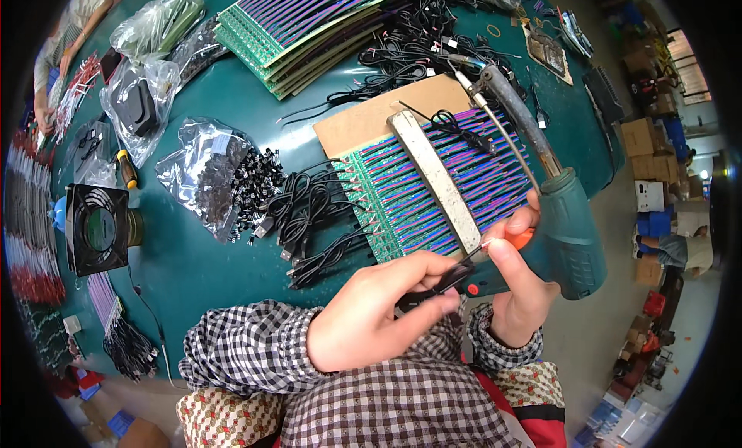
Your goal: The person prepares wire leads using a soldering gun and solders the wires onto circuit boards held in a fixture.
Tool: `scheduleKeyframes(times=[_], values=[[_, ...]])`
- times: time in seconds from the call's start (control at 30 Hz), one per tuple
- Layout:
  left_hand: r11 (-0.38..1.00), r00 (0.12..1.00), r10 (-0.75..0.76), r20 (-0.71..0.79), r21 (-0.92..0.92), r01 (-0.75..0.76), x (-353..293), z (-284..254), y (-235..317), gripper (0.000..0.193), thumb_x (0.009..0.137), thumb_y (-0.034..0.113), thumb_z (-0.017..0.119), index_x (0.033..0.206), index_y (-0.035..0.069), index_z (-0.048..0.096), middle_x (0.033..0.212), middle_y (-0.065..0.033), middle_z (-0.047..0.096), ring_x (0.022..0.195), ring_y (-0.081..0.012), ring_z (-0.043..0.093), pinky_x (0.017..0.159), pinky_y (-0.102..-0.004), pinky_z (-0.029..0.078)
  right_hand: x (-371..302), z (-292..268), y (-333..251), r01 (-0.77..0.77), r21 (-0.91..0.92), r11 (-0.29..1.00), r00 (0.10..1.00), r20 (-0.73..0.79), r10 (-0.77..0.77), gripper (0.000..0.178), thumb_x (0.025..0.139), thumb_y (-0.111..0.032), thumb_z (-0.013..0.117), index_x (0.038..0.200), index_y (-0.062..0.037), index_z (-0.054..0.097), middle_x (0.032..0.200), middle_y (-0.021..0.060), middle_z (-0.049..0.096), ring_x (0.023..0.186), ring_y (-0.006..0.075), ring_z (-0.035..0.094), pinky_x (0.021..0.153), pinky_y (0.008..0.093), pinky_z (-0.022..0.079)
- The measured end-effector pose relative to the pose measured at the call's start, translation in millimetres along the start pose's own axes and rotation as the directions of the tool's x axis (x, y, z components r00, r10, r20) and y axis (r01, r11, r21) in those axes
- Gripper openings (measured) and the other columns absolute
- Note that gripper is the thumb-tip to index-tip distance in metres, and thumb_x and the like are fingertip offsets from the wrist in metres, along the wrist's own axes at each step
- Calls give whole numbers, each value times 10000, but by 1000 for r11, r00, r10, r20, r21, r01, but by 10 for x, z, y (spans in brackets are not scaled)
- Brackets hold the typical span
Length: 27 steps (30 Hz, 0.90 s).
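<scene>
You had the black cable (454,275) just right of and below the centre of the frame, held up in front of the checked apron. Your left hand (375,309) was closed around its bundled coils, thumb and fingers pinching them. Your right hand (522,282) pinched near the cable's pale thin end (486,244), with an orange object (519,238) at its fingers; whether you gripped that object or it only lay behind them, you could not tell from this view.

The cable looked light and supple, its coils springy enough to slip loose if held slackly. The jacket seemed tough, but the thin end was probably the fragile part, easily bent. The best hold was likely on the bundle with the left hand and on the jacket just behind the end with the right, sparing the tip itself.
</scene>
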<state>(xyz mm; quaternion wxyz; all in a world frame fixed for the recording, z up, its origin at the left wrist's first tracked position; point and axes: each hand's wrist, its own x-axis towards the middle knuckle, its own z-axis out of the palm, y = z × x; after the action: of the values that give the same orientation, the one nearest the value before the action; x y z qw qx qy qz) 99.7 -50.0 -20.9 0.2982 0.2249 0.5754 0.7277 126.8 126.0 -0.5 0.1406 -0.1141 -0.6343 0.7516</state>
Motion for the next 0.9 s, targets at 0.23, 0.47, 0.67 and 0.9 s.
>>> scheduleKeyframes(times=[0.23,0.47,0.67,0.9], values=[[991,999,-3,49,-135,10,-39,5,-3,381,898,-72,595,1261,-79,480,1123,-175,653,1075,-218,639,945,-324,515,-53,55,-38,-53,-29,998,999,-6,53,581,759,94,596,1306,16,417,979,72,501,821,165,571,744,282,486],[919,964,-194,-180,-377,115,7,134,11,152,928,-31,575,1071,-68,539,984,-122,637,867,-159,659,788,-279,564,-205,-67,40,-95,-90,991,984,145,107,508,767,138,599,1227,11,425,963,66,503,794,155,588,736,290,518],[980,909,-163,-383,-173,103,-9,151,-82,69,898,11,625,956,-26,619,904,-49,606,758,-53,593,619,-191,496,-177,-94,132,-81,-205,975,960,245,132,470,774,161,586,1187,4,427,973,67,505,811,159,589,750,298,515],[921,885,258,-388,376,-104,-79,74,13,80,832,67,693,901,63,651,810,-56,619,705,-172,621,605,-277,491,-241,34,258,-69,-54,996,997,20,71,419,776,125,590,1140,-34,454,965,44,480,810,125,529,737,262,481]])
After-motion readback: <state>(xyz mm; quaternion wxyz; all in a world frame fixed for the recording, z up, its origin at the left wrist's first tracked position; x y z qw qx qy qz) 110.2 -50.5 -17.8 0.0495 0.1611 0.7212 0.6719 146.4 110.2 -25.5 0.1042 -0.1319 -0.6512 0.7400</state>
